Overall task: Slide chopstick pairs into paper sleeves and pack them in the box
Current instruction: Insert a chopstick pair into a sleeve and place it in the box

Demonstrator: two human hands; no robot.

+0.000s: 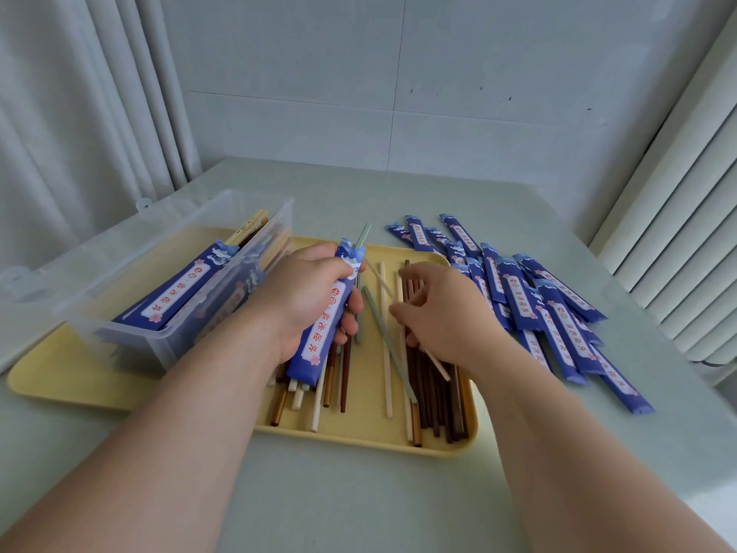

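Fingers of our left hand (307,297) curl round a blue sleeve (323,327), hiding its middle; a green chopstick (363,233) pokes out beyond. Our right hand (442,313) pinches a blurred pale chopstick (438,368); the box (159,345) sits left of both hands.

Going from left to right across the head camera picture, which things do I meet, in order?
Clear plastic box → left hand gripping a blue sleeve → loose chopsticks between the hands → right hand pinching a chopstick → pile of blue sleeves.
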